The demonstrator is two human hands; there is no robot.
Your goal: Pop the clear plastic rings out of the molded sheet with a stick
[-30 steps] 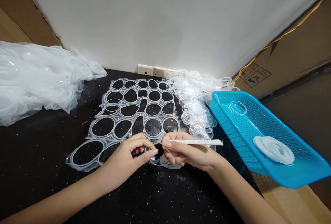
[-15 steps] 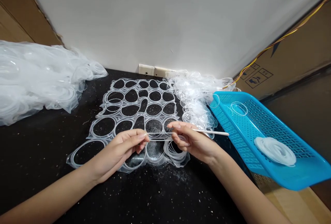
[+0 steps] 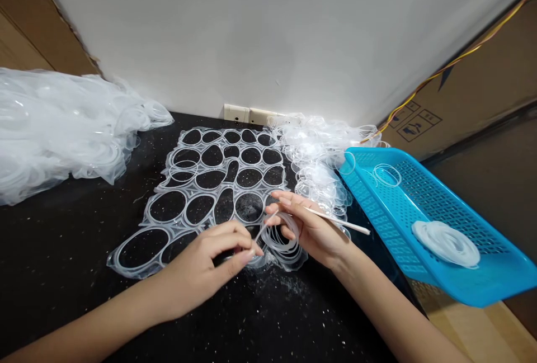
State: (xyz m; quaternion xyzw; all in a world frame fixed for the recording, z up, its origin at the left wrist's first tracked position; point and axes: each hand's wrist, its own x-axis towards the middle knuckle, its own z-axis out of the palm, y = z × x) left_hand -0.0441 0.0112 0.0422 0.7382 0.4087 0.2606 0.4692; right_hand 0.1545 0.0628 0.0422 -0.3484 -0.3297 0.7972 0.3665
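Note:
Low over the sheet, my left hand (image 3: 222,251) is closed in a pinch on a translucent ring (image 3: 263,227), whose thin strand runs up toward the fingers of the other hand. A slim white stick (image 3: 350,225) lies in the grip of my right hand (image 3: 308,220), its far end pointing right. Under and beside those right fingertips is a bunch of thin clear rings (image 3: 282,240); whether they hang from the fingers or rest on the sheet I cannot tell. Beneath both hands spreads a clear sheet with large round holes (image 3: 178,221).
On the right stands a blue perforated basket (image 3: 377,212) with a coil of white rings (image 3: 447,244) and a loose ring (image 3: 386,175). Loose clear rings (image 3: 321,147) are heaped behind. More sheets (image 3: 62,128) are piled at left on the black speckled table (image 3: 62,257). A wall closes the back.
My left hand has moved down and right, closer to the right hand. The strand that was stretched level between the hands now slants and is shorter. My right hand has barely shifted; its stick tilts slightly downward.

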